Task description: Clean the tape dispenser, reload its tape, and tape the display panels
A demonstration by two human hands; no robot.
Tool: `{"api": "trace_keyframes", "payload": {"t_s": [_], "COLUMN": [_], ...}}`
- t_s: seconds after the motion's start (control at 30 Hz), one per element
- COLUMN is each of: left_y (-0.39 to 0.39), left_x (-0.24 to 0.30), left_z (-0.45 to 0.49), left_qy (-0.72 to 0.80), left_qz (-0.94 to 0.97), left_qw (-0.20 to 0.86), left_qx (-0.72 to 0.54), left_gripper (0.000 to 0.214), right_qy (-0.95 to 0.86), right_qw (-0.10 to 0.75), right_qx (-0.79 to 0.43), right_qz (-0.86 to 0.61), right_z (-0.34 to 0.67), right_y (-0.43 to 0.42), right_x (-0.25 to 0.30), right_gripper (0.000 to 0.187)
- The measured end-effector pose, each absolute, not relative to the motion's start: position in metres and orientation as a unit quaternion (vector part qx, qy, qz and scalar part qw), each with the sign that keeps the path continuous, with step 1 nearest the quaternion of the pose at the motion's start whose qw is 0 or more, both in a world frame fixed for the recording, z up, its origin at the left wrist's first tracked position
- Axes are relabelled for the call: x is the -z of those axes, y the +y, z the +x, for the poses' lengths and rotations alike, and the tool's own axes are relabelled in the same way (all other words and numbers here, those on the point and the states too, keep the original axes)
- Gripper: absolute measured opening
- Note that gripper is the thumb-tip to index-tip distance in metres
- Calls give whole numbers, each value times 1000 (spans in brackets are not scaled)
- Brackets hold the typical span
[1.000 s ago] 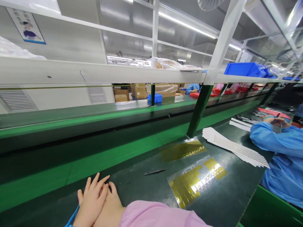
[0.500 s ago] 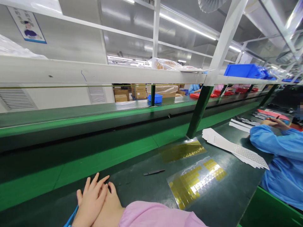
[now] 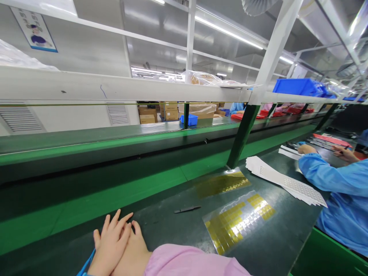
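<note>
My left hand [image 3: 110, 243] lies flat on top of my right hand, its fingers spread and nothing in them. A blue band shows at the left wrist. Under it, my right hand [image 3: 134, 245] rests on the dark green table [image 3: 161, 234], partly covered, with a finger stretched out and a pink sleeve [image 3: 192, 260] behind it. To the right of both hands lies a slim dark pair of tweezers [image 3: 187, 209], untouched. Farther right is a clear sheet with yellow adhesive pieces [image 3: 230, 226]. Behind that sheet lies another yellow film sheet [image 3: 222, 183].
A fanned stack of white sheets [image 3: 283, 180] lies at the right. Beside it a co-worker in a blue sleeve [image 3: 322, 172] handles things at the table. A green post [image 3: 243, 136] rises from the table's back, and a white shelf [image 3: 143, 90] bearing blue bins [image 3: 297, 87] runs above.
My hands and the things near them stay put. The co-worker's hands, together before, are now apart, one having moved left toward the white strips.
</note>
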State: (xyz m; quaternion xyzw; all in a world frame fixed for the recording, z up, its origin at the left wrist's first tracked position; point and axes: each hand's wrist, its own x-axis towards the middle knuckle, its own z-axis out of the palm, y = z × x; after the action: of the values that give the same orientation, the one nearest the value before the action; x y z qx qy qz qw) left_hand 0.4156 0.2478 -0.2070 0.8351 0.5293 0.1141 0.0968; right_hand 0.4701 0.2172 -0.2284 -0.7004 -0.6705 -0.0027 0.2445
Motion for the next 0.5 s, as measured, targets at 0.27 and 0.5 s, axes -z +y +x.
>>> {"api": "trace_keyframes", "payload": {"t_s": [0.27,0.5], "left_y": [248,246], "left_x": [211,206], "left_z": [416,417], "left_qy": [532,528], "left_qz": [833,836], "left_qw": [98,98], "left_qx": [-116,-113], "left_gripper": [52,51], "right_qy": [-709,-721], "right_qw": [232,232], "right_qx": [-55,-25], "right_qz": [-663,-653], "right_z": [481,482], "right_y": [199,198], "right_x": [222,225], "right_gripper": [49,55]}}
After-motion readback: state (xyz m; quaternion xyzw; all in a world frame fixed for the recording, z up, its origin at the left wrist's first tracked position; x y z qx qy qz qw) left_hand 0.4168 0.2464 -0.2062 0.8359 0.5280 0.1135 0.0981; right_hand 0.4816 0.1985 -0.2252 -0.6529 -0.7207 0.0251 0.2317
